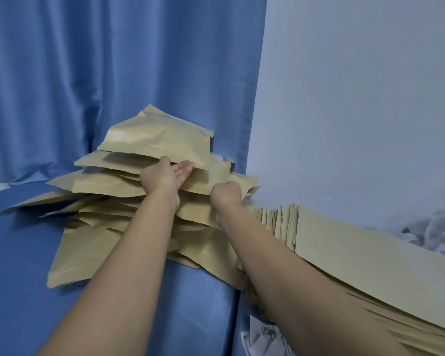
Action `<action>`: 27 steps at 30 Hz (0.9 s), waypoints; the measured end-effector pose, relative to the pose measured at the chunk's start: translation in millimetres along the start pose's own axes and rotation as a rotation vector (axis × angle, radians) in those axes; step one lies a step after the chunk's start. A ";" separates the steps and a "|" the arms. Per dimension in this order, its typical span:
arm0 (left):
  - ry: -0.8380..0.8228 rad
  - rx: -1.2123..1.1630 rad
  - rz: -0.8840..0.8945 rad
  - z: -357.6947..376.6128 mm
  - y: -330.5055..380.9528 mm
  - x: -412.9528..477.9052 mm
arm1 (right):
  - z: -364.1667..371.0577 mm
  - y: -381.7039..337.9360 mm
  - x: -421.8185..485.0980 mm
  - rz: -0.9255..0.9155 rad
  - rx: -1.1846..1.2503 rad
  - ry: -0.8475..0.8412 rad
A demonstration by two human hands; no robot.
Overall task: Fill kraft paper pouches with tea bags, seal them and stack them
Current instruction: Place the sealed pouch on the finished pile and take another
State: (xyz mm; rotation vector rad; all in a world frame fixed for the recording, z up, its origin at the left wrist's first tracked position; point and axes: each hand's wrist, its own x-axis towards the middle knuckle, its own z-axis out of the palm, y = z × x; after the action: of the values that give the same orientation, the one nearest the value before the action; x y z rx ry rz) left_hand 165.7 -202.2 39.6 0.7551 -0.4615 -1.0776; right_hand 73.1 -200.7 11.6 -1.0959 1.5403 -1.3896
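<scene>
A: Head view. How far along is the work looking?

B: The heap of pouches [129,191] is sitting high on the blue cloth [23,253], backing onto the curtain [113,60]. Many are looking puffed, so filled and sealed, I judge. The stacking is running loose, with edges fanning every way.

A: Hands?

B: The left hand [167,173] is lying flat-fingered against the top pouch [159,140] of the heap. The right hand [226,194] is curling at the heap's right side. Whether it is pinching a pouch edge, I cannot tell.

A: What is remaining?

B: Just right of the heap, a row of flat pouches [370,258] is leaning along the wall [357,98], seemingly unfilled. Farther right of the heap, a pale crumpled mass [427,232] is showing, too blurred to name. Plenty is still waiting, by my reckoning.
</scene>
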 end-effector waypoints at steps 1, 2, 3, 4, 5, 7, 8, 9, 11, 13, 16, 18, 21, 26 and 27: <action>0.008 -0.021 0.017 0.7 -0.5 -1.7 | 2.7 -0.6 -1.0 -0.027 -0.009 -0.032; 0.015 -0.045 0.029 0.7 -1.0 -4.1 | 5.7 -2.6 -0.8 -0.065 -0.020 -0.060; 0.026 -0.065 0.037 0.2 -1.7 -6.7 | 9.9 -5.4 0.3 -0.093 -0.024 -0.084; 0.043 -0.075 0.040 -0.9 -2.6 -9.1 | 13.4 -9.0 -0.9 -0.106 -0.034 -0.114; 0.061 -0.077 0.040 -2.2 -3.7 -12.4 | 14.9 -11.8 -2.1 -0.114 -0.051 -0.139; 0.083 -0.085 0.039 -5.8 -6.0 -20.3 | 11.4 -11.5 -3.8 -0.119 -0.096 -0.169; 0.091 -0.089 0.038 -8.0 -6.8 -24.5 | 7.0 -8.3 -5.6 -0.116 -0.108 -0.179; 0.097 -0.096 0.035 -10.1 -7.3 -29.2 | 1.9 -4.9 -8.1 -0.106 -0.108 -0.182; 0.097 -0.107 0.029 -12.8 -8.2 -41.3 | -10.9 -0.3 -15.4 -0.100 -0.076 -0.162; 0.092 -0.101 0.023 -13.4 -12.8 -56.8 | -26.9 3.4 -19.7 -0.139 -0.058 -0.153; 0.061 -0.086 -0.020 -7.6 -26.5 -87.7 | -64.5 7.6 -37.7 -0.295 -0.140 -0.108; 0.020 -0.068 -0.062 0.2 -41.2 -113.7 | -99.0 13.9 -50.6 -0.369 -0.243 -0.015; -0.058 -0.030 -0.126 14.9 -64.3 -155.6 | -152.1 30.7 -64.5 -0.415 -0.419 0.060; -0.123 0.018 -0.222 33.8 -97.2 -215.1 | -224.2 64.9 -73.9 -0.344 -0.963 -0.037; -0.104 0.041 -0.221 35.5 -105.2 -225.1 | -234.4 71.6 -77.9 -0.332 -1.016 -0.085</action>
State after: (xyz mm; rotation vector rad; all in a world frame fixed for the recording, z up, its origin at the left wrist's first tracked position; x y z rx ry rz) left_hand -16.6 -37.1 -10.5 0.8016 -0.4979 -1.3215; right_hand -128.5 -48.0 -35.5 -2.0419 2.1184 -0.6657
